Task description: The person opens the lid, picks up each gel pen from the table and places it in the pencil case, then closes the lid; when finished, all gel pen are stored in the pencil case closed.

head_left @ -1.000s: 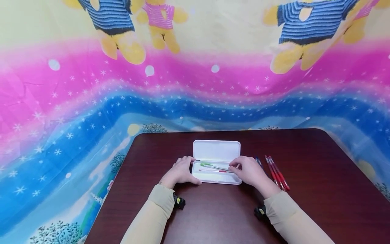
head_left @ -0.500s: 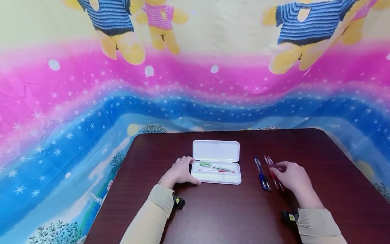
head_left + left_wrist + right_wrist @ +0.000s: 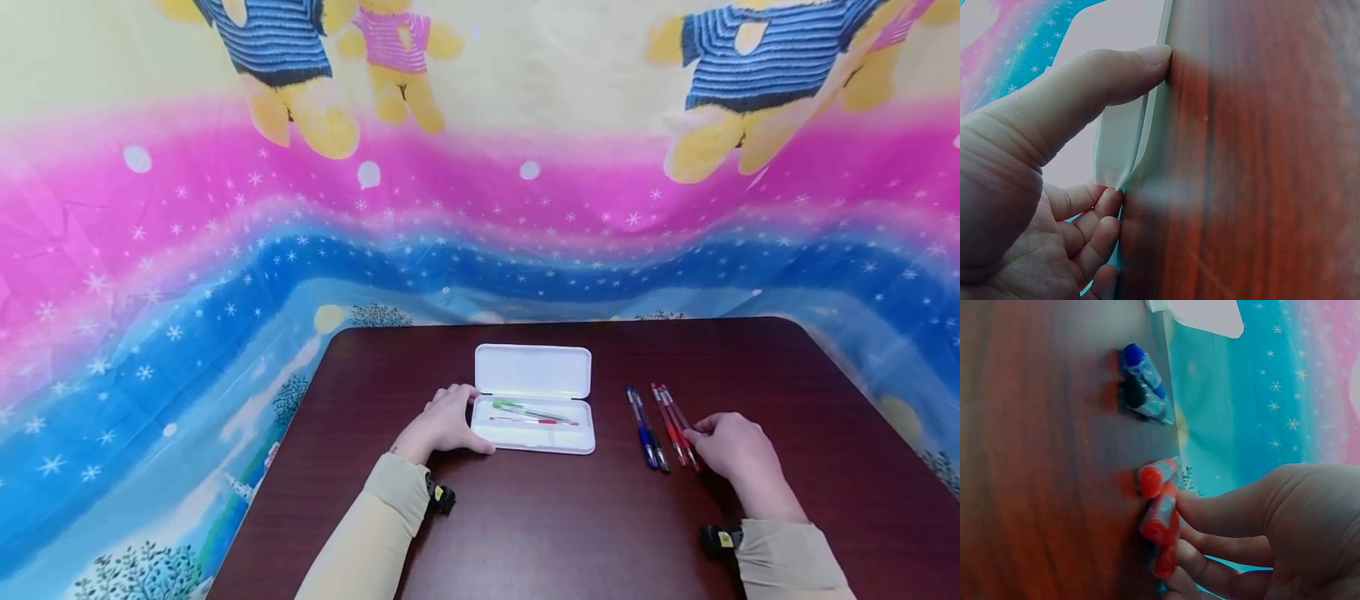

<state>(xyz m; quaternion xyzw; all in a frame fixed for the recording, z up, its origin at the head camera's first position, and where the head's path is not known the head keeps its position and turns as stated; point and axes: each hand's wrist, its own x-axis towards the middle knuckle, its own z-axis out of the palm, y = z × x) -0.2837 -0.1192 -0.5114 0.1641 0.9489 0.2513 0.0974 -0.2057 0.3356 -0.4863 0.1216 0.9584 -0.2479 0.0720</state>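
Left hand (image 3: 444,422) grips white case (image 3: 517,437); right hand (image 3: 738,454) touches red pens (image 3: 670,425), pinch unclear. They're probably light, stiff, smooth: best grasped midway.

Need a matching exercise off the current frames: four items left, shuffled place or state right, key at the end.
Items:
1. Blue pen
2. White case
3. Right grip
4. Green-ended stick

Place or state:
A. At the red pens
B. Lying in the case
C. On the table, beside the black pen
D. Lid open

Pairs: 1-C, 2-D, 3-A, 4-B
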